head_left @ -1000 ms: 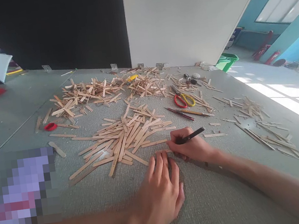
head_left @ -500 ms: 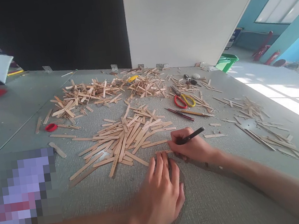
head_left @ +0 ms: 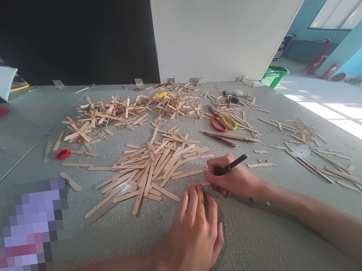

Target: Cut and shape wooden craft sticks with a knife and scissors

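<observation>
My right hand [head_left: 235, 176] is closed around a black pen [head_left: 233, 164], its lower side resting by a wooden stick [head_left: 199, 184]. The pen's tip is hidden by my fingers. My left hand [head_left: 196, 231] lies palm down, fingers spread a little, with its fingertips on the near edge of that same stick. Just beyond, another stick [head_left: 188, 174] lies flat, its right end at my right fingers. A loose pile of flat wooden sticks [head_left: 151, 166] spreads to the left of both hands; some carry small dark marks.
Farther back lie heaped sticks [head_left: 107, 112], scissors [head_left: 222, 122] with red and yellow handles, pencils [head_left: 218, 138], keys [head_left: 230, 97] and a red ring [head_left: 62, 154]. Thin sticks [head_left: 325, 165] are scattered at right. A black and white panel [head_left: 213, 24] stands behind. At left is a blurred-out object [head_left: 30, 231].
</observation>
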Motion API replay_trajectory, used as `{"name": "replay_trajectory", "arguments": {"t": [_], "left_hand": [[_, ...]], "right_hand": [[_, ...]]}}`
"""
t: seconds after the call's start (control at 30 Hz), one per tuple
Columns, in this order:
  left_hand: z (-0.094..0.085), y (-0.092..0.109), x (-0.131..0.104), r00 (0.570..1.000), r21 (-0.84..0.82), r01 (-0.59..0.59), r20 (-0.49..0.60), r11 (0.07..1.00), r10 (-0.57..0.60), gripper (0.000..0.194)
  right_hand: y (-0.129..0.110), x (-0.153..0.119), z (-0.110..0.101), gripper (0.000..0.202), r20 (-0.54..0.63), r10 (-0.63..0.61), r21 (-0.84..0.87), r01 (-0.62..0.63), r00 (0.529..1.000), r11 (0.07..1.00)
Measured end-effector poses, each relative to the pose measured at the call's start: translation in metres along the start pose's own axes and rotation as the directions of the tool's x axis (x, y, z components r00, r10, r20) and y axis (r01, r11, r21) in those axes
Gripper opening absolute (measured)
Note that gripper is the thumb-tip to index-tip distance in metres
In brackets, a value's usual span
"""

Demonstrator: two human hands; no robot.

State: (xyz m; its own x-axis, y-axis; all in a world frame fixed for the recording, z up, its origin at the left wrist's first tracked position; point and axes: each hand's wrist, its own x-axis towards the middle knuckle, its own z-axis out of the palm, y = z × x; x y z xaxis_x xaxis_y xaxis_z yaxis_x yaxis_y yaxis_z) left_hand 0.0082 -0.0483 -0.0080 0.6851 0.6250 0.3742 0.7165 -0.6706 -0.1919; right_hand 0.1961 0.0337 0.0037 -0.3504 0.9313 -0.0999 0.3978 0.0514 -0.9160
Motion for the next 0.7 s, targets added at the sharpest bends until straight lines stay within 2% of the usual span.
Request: {"name": "replay_trajectory", "arguments": {"t": [0.4,0.53,0.63,0.7], "left_hand": [[0.002,0.001,0.000,1.000,-0.007,0.010,0.018,1.000,-0.010,0.053],[0.002,0.000,0.001,1.000,-0.015,0.009,0.023,1.000,-0.008,0.053],[-0.002,-0.001,0.003,0.999,-0.032,-0.006,0.045,0.999,0.007,0.051],[-0.005,-0.002,0.004,0.998,-0.044,-0.019,0.059,0.999,0.022,0.049]], "right_hand": [[0.001,-0.001,-0.001,0.035,0.013,-0.034,-0.030,0.034,0.999,0.999],[0.001,0.000,-0.002,0.035,0.018,0.013,0.004,-0.014,1.000,1.000],[-0.003,0.004,-0.009,0.034,-0.060,0.052,0.109,-0.045,0.997,0.993],[-0.008,0.005,-0.014,0.038,-0.159,0.020,0.160,0.006,0.987,0.987]]}}
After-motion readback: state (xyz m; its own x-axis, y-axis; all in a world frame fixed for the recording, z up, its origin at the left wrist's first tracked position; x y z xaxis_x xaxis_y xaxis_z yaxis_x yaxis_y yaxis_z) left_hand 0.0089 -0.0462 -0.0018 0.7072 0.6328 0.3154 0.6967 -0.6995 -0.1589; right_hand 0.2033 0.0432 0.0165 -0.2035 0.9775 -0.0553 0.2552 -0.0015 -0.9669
